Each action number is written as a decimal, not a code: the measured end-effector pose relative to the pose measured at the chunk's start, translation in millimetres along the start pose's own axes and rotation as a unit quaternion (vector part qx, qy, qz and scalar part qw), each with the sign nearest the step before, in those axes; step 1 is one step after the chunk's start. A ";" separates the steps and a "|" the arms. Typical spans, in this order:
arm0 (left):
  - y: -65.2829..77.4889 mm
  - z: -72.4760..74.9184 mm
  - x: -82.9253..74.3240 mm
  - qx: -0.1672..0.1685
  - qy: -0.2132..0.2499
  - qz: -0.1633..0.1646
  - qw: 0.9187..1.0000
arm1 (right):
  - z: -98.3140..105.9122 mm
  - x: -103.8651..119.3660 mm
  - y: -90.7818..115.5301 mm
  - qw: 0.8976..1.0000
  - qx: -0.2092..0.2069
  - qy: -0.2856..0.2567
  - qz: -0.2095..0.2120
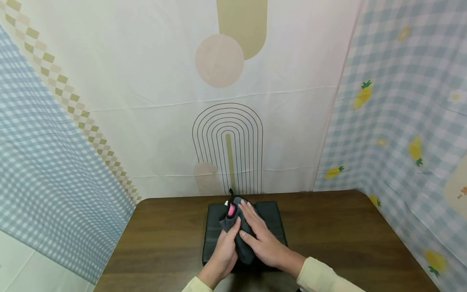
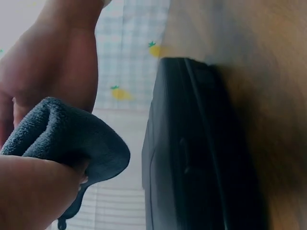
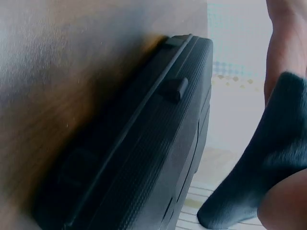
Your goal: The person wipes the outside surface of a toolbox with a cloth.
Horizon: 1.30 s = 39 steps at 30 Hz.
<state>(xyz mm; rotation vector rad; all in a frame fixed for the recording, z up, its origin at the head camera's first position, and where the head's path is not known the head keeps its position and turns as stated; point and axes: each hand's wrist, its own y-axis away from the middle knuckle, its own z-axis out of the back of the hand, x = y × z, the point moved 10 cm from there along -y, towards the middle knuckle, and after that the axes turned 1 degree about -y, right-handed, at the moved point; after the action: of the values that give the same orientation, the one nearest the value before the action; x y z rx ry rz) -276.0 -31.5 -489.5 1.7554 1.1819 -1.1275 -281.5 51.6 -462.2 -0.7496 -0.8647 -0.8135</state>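
Note:
Both hands hold a folded dark grey fleecy cloth between them, over a black ridged case. My left hand grips the cloth from the left, its thumb along the top. My right hand lies against the other side, fingers extended along the cloth and thumb spread apart. A bright pink patch shows in the cloth's upper fold, with a small black loop sticking out above. In the left wrist view, the cloth hangs clear of the case.
The case, with a small latch on its side, lies on a brown wooden table. A pale patterned curtain hangs behind the table, and checked cloths hang at both sides.

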 end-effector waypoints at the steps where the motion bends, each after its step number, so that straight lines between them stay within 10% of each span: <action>1: 1.1 4.0 -3.0 -0.005 0.002 -0.005 1.000 | 1.6 -0.8 -0.3 1.000 -0.004 0.001 0.001; 21: 60.5 101.5 -82.8 -0.125 0.044 -0.118 0.984 | 62.9 -45.6 12.8 0.994 -0.084 0.060 -0.046; 31: 67.6 124.4 -87.8 -0.155 0.056 -0.157 0.974 | 65.0 -90.8 -6.2 0.978 -0.063 0.132 -0.146; 39: 67.4 126.9 -84.2 -0.153 0.045 -0.156 0.975 | 57.5 -117.5 -37.3 0.966 0.019 0.217 -0.142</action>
<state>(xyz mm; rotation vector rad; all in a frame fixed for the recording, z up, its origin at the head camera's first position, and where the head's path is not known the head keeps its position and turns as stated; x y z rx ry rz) -262.2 -192.6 -449.4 1.4305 1.6348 -0.9829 -380.5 115.9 -529.7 -0.3899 -0.5937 -1.1617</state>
